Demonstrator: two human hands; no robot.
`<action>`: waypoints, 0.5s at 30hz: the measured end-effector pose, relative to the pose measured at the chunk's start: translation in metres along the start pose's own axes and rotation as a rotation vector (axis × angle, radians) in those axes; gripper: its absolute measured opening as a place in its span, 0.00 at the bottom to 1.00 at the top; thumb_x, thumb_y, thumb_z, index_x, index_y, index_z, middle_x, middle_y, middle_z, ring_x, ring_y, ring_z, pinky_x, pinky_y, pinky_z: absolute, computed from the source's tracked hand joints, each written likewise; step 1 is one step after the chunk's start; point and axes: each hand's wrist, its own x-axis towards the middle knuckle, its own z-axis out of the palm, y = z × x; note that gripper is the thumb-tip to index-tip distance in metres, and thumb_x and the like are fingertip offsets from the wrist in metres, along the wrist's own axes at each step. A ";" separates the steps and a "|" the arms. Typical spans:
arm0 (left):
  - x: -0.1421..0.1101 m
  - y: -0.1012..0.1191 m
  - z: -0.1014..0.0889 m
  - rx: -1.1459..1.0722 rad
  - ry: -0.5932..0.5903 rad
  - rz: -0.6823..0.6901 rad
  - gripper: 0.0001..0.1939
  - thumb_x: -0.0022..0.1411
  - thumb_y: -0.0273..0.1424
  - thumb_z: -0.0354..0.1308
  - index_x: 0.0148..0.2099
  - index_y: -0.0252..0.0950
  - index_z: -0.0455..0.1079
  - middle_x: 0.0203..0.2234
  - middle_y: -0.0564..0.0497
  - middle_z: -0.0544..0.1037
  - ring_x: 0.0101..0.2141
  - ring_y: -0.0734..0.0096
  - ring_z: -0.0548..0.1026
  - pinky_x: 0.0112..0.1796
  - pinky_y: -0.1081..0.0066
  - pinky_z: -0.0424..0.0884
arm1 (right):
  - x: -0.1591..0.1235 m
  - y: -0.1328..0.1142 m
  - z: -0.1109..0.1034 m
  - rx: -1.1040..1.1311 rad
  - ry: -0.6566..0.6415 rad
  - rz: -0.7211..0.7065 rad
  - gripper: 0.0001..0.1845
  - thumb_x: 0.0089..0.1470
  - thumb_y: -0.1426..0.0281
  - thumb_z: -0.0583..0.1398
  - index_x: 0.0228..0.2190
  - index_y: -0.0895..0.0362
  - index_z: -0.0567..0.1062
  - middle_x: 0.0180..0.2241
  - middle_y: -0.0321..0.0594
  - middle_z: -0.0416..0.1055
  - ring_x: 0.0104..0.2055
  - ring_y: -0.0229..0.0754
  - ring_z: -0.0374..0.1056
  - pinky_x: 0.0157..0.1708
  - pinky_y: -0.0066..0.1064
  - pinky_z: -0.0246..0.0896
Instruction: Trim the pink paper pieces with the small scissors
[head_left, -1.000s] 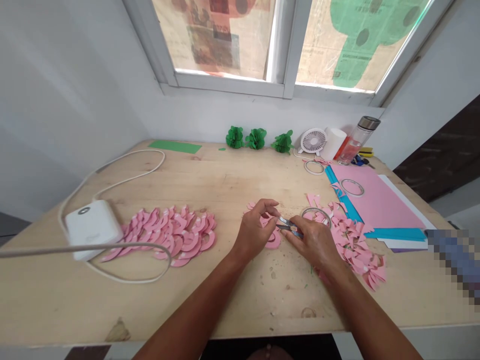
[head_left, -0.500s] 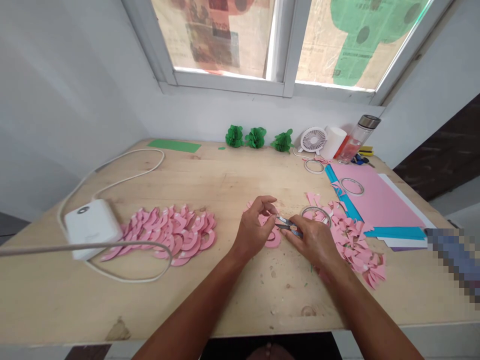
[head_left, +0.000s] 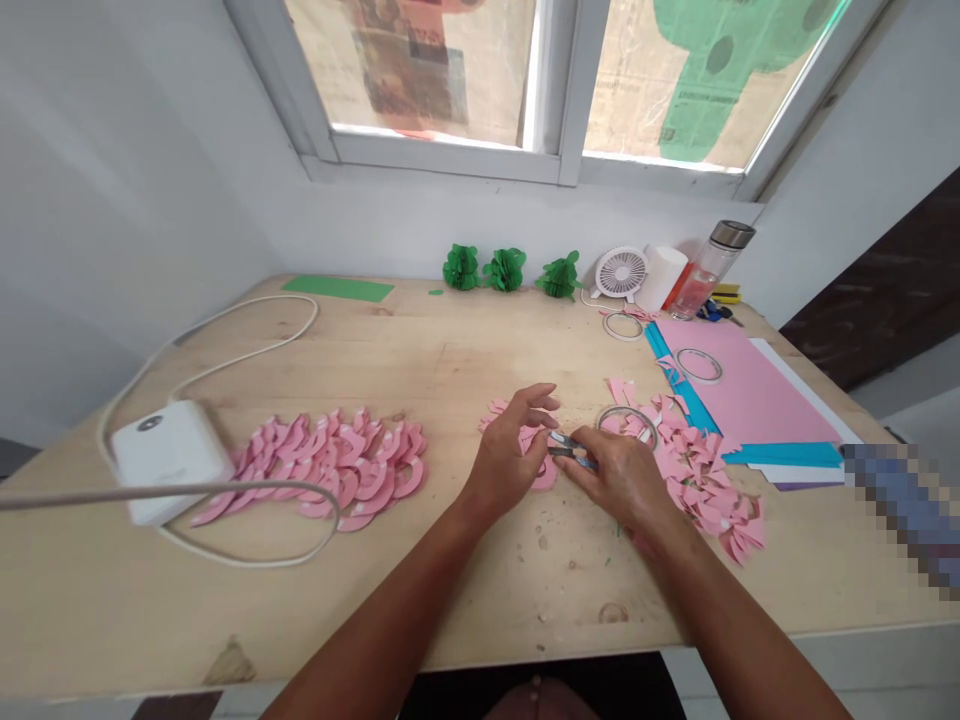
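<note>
My right hand is closed around a small pair of scissors, whose blades point left toward my other hand. Close to the blade tips, my left hand has thumb and fingers bent together in a pinch. Whatever they hold is too small or hidden to make out. Under and just behind the left fingers lies a pink paper ring, partly covered. Pink paper scraps are heaped to the right of my right hand. Left of my left hand spreads a pile of overlapping curved pink paper pieces with small whitish patches.
A tape roll lies by the scraps, another on pink sheets. Along the wall stand green paper shapes, a white fan and a bottle. A white power box with looping cable sits left.
The view has shifted slightly. My left fingers have lifted and spread a little near the blades, while the right hand keeps its grip on the scissors in about the same place.
</note>
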 end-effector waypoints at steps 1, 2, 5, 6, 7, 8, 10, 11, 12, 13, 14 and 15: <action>0.000 0.000 0.000 0.039 -0.003 0.024 0.24 0.55 0.19 0.48 0.54 0.39 0.56 0.41 0.48 0.70 0.36 0.75 0.73 0.38 0.71 0.70 | 0.000 0.000 0.000 0.000 -0.004 -0.002 0.17 0.55 0.56 0.51 0.32 0.55 0.71 0.27 0.38 0.73 0.26 0.37 0.66 0.24 0.26 0.45; -0.001 0.001 0.001 0.076 -0.009 0.049 0.25 0.54 0.18 0.47 0.54 0.39 0.56 0.41 0.48 0.70 0.36 0.75 0.73 0.38 0.71 0.70 | 0.000 0.000 0.000 0.000 -0.007 -0.003 0.17 0.55 0.56 0.51 0.31 0.55 0.71 0.27 0.38 0.73 0.26 0.37 0.66 0.24 0.26 0.45; -0.003 0.000 0.003 0.173 -0.032 0.121 0.26 0.54 0.16 0.46 0.54 0.40 0.56 0.42 0.49 0.71 0.38 0.75 0.73 0.39 0.71 0.70 | 0.000 -0.001 -0.001 -0.004 -0.017 0.000 0.16 0.55 0.57 0.51 0.30 0.55 0.70 0.27 0.37 0.73 0.26 0.37 0.66 0.24 0.26 0.44; -0.003 0.000 0.004 0.203 -0.039 0.140 0.26 0.54 0.16 0.46 0.54 0.40 0.56 0.42 0.49 0.71 0.38 0.75 0.73 0.40 0.71 0.69 | 0.000 -0.001 -0.001 -0.004 -0.019 0.001 0.15 0.55 0.57 0.52 0.30 0.55 0.70 0.27 0.37 0.73 0.26 0.37 0.66 0.24 0.26 0.44; -0.003 0.000 0.004 0.234 -0.045 0.158 0.26 0.54 0.16 0.46 0.54 0.40 0.56 0.42 0.49 0.71 0.38 0.74 0.73 0.40 0.70 0.69 | 0.000 -0.001 -0.001 -0.002 -0.023 0.002 0.15 0.54 0.58 0.52 0.30 0.55 0.70 0.27 0.37 0.73 0.26 0.37 0.66 0.24 0.26 0.44; -0.004 -0.001 0.004 0.263 -0.050 0.173 0.26 0.54 0.16 0.46 0.54 0.40 0.56 0.42 0.49 0.71 0.38 0.74 0.73 0.40 0.69 0.69 | -0.001 -0.001 -0.001 0.000 -0.026 0.003 0.14 0.54 0.58 0.52 0.30 0.55 0.70 0.27 0.37 0.73 0.26 0.37 0.66 0.24 0.26 0.44; -0.004 -0.001 0.004 0.308 -0.055 0.199 0.25 0.55 0.17 0.45 0.54 0.39 0.56 0.42 0.48 0.71 0.38 0.73 0.72 0.41 0.68 0.69 | -0.001 -0.001 -0.001 0.005 -0.028 0.007 0.14 0.54 0.58 0.52 0.30 0.55 0.70 0.27 0.37 0.73 0.26 0.37 0.66 0.24 0.26 0.43; -0.004 -0.001 0.004 0.324 -0.057 0.210 0.25 0.55 0.17 0.45 0.54 0.39 0.57 0.42 0.48 0.71 0.38 0.73 0.72 0.41 0.67 0.69 | -0.001 -0.001 -0.001 0.006 -0.026 0.008 0.14 0.54 0.58 0.52 0.30 0.55 0.70 0.27 0.37 0.73 0.26 0.37 0.66 0.23 0.26 0.43; -0.004 -0.001 0.005 0.337 -0.056 0.220 0.24 0.56 0.17 0.45 0.54 0.39 0.57 0.42 0.48 0.71 0.38 0.73 0.72 0.41 0.67 0.69 | -0.001 -0.001 0.000 0.006 -0.023 0.008 0.14 0.54 0.58 0.52 0.30 0.55 0.70 0.27 0.37 0.73 0.26 0.37 0.66 0.23 0.26 0.43; -0.004 -0.001 0.005 0.347 -0.056 0.229 0.24 0.56 0.17 0.45 0.54 0.39 0.57 0.42 0.48 0.71 0.38 0.73 0.72 0.41 0.67 0.69 | -0.001 -0.001 0.000 0.005 -0.020 0.007 0.14 0.54 0.58 0.52 0.30 0.55 0.70 0.27 0.37 0.73 0.26 0.37 0.66 0.24 0.26 0.43; -0.004 -0.001 0.005 0.356 -0.056 0.237 0.24 0.56 0.17 0.45 0.54 0.39 0.57 0.42 0.48 0.71 0.37 0.73 0.72 0.41 0.67 0.69 | -0.001 -0.001 0.000 0.004 -0.016 0.007 0.14 0.54 0.58 0.52 0.30 0.55 0.70 0.26 0.37 0.73 0.26 0.37 0.66 0.24 0.26 0.43; -0.004 -0.001 0.005 0.362 -0.057 0.245 0.24 0.56 0.17 0.45 0.54 0.39 0.56 0.42 0.48 0.71 0.37 0.74 0.72 0.41 0.68 0.69 | -0.001 -0.001 0.000 0.003 -0.014 0.007 0.14 0.55 0.58 0.52 0.31 0.55 0.70 0.26 0.37 0.73 0.26 0.37 0.66 0.24 0.26 0.43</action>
